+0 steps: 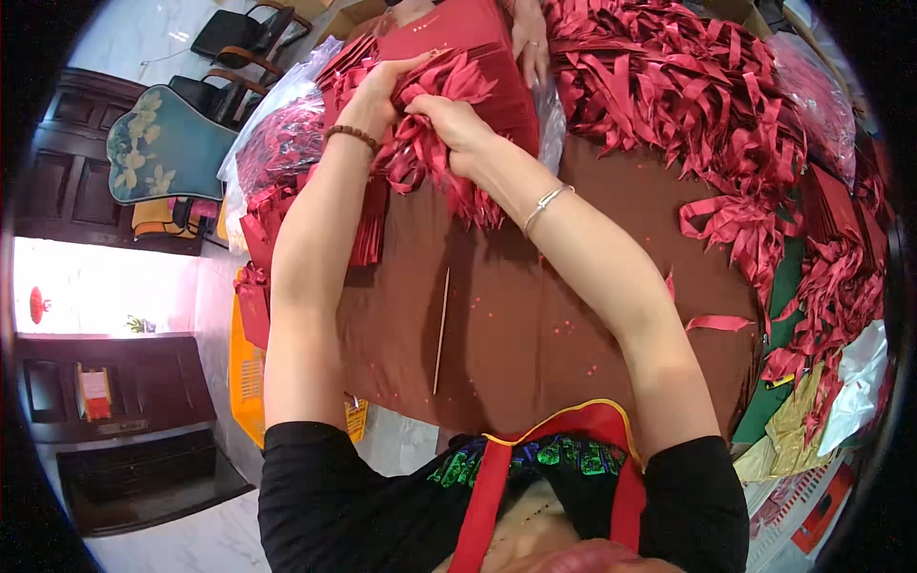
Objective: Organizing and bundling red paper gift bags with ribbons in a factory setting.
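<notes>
Both of my arms reach to the far side of the table, over a stack of flat red bags (497,72) with loose ribbon ends. My left hand (386,88), with a beaded bracelet at the wrist, is wrapped round a bunch of red ribbons (457,81); some of its fingers are hidden by them. Beside it, my right hand (453,122) is closed on the same bunch, its thumb toward the left hand. Ribbon ends (468,196) hang below my hands. Another person's hand (530,43) rests at the stack's right edge.
A large heap of red ribbons (669,86) covers the far right of the brown-covered table (573,286). A thin stick (442,329) lies near the middle. Clear plastic bags (282,134) bulge at the left. An orange crate (246,372) stands beside the table, with chairs (172,143) beyond.
</notes>
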Tool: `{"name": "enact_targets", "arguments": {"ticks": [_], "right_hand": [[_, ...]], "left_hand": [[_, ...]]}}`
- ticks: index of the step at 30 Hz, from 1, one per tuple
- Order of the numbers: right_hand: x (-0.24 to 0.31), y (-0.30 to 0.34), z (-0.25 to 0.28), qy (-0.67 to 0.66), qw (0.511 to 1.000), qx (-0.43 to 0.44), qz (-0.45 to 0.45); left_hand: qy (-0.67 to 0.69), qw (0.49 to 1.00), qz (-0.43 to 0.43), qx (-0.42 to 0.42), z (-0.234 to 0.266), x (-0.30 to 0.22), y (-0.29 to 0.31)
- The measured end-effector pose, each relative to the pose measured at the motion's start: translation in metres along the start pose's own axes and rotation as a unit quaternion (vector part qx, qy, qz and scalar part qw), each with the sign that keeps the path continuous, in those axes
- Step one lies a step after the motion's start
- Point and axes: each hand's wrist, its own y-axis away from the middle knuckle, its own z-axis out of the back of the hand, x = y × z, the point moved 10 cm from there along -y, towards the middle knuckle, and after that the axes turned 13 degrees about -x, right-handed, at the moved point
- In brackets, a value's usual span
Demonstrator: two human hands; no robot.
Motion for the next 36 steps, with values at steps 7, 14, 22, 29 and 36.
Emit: {"name": "enact_targets", "arguments": {"ticks": [7, 14, 22, 29, 36], "right_hand": [[0.003, 0.003, 0.016, 0.071, 0.997, 0.035, 0.016], [-0.01, 0.0, 0.02, 0.12, 0.991, 0.059, -0.01], [-0.005, 0.019, 0.024, 0.083, 0.986, 0.14, 0.028], [0.025, 0.048, 0.093, 0.212, 0.97, -0.08, 0.089], [0.169, 0.0, 0.064, 0.438, 0.683, -0.05, 0.583]], "left_hand": [[-0.017, 0.999, 0.009, 0.03, 0.0, 0.018, -0.027], [-0.094, 0.995, 0.001, -0.04, 0.04, 0.028, -0.078], [-0.183, 0.982, 0.035, -0.015, 0.003, 0.032, -0.04], [-0.413, 0.873, -0.251, 0.069, 0.012, -0.016, -0.025], [-0.305, 0.952, 0.021, 0.014, -0.05, 0.024, -0.019]]}}
